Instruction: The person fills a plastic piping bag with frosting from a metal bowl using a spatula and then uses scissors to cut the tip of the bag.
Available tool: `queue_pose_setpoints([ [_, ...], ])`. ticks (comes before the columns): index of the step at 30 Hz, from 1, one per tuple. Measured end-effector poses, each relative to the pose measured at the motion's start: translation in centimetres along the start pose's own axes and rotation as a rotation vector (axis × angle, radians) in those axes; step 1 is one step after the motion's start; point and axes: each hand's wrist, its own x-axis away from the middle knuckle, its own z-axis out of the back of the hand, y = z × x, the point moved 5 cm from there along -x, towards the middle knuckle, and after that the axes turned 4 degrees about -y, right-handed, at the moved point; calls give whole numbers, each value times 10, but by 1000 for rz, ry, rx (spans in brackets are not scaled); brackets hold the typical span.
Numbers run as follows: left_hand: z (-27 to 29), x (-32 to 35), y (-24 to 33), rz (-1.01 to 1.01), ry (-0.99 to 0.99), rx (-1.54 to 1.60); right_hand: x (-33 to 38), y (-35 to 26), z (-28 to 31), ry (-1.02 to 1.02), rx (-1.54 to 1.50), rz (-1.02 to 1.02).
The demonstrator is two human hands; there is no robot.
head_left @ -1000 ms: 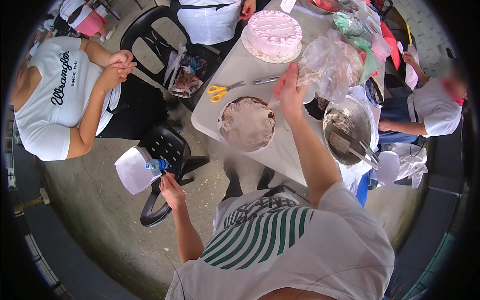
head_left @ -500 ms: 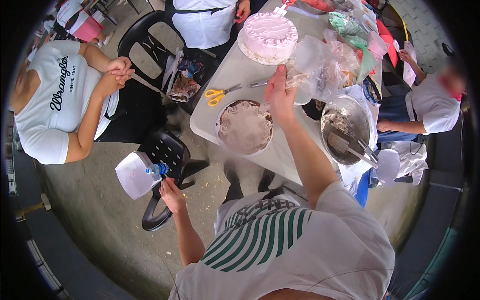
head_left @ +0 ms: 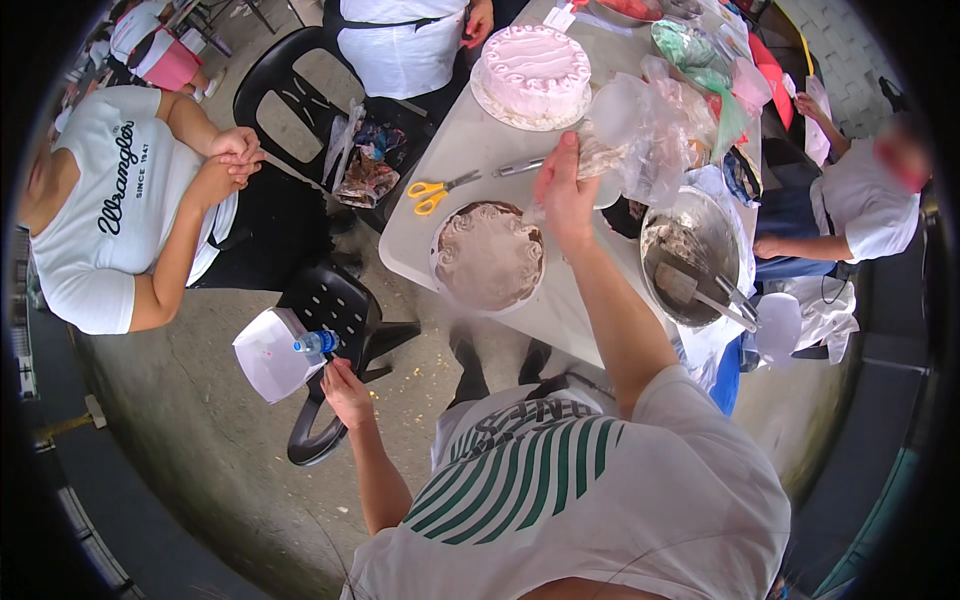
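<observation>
My right hand (head_left: 568, 195) is closed around a clear piping bag (head_left: 603, 155) filled with pale brown frosting. The bag's tip points down at the right rim of a round cake (head_left: 488, 262) with light brown frosting. Frosting swirls run along the cake's far edge, and some darker brown shows at the rim. Out to the left, my left hand (head_left: 347, 393) is held low beside a black plastic chair (head_left: 375, 335). Its fingers are pinched together near a dark, thin thing that I cannot make out. A water bottle (head_left: 316, 342) and a white box (head_left: 275, 355) are just beyond it.
On the table (head_left: 420, 235) are yellow-handled scissors (head_left: 435, 192), a pink frosted cake (head_left: 532, 75) and a metal bowl (head_left: 690, 255) with a spatula (head_left: 690, 288). Plastic bags (head_left: 690, 55) crowd the far right. A seated person (head_left: 130, 210) is at left; others stand or sit around the table.
The piping bag's tip stays at the cake's right rim, with my right hand almost in place. The whole view has shifted very slightly.
</observation>
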Motion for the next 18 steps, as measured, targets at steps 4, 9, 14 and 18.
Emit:
queue_pose_setpoints([
  [4, -1, 1, 0, 37, -13, 15, 0, -3, 1, 59, -80, -86],
  [9, 1, 0, 2, 83, -56, 22, -5, 10, 41, 314, -516, -304],
  [14, 9, -2, 1, 50, 79, 219, -10, -1, 90, 300, -718, -250],
  [18, 15, -5, -1, 79, 132, 223, -7, -44, 130, 381, -728, -201],
])
